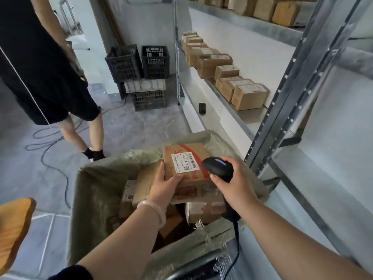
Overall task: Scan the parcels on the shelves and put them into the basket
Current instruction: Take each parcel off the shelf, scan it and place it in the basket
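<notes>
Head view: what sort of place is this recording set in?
Probably a parcel depot or courier stockroom: metal shelving holds rows of cardboard parcels, a sack-lined basket holds more, and the right hand holds a barcode scanner beside a labelled parcel in the left hand.

Grey marbled floor (145,126), white wall (141,23), stacked black crates (141,63), loose dark cable (42,156) underfoot.

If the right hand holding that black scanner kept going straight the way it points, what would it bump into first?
Most likely the labelled parcel gripped by the left hand: the right hand aims the scanner at its right edge, above the basket. Depth is hard to judge.
</notes>
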`<act>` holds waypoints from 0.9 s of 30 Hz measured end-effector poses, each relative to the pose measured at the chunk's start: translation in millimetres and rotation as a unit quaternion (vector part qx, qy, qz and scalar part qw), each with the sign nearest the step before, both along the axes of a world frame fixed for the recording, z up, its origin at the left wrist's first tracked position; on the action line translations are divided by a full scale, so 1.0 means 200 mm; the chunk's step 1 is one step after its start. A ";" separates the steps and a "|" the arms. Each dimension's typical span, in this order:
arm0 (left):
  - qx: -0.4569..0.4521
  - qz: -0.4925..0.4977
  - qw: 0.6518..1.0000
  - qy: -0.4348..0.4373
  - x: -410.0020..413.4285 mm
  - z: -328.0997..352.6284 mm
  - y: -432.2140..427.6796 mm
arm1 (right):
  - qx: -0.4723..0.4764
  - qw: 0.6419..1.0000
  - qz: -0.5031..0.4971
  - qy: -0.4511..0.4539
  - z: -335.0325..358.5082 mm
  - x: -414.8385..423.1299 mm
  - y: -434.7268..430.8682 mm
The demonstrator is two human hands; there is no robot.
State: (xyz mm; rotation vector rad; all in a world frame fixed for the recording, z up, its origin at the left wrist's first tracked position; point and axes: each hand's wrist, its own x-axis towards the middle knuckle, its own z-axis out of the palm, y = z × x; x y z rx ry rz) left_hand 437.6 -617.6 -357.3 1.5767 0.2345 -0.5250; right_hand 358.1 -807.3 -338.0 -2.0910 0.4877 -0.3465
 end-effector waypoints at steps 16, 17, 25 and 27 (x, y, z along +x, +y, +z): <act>0.224 -0.275 0.886 -0.300 0.05 -0.01 -0.31 | 0.003 0.989 -0.149 -0.027 0.03 -0.24 -0.04; 0.231 -0.300 0.865 -0.329 0.00 0.01 -0.36 | 0.001 0.987 -0.160 -0.033 0.05 -0.30 -0.06; 0.160 -0.429 0.765 -0.453 -0.56 0.21 -0.74 | -0.042 0.949 -0.296 -0.099 0.18 -0.98 -0.14; 0.141 -0.460 0.738 -0.472 -0.75 0.24 -0.81 | -0.049 0.938 -0.325 -0.108 0.22 -1.19 -0.14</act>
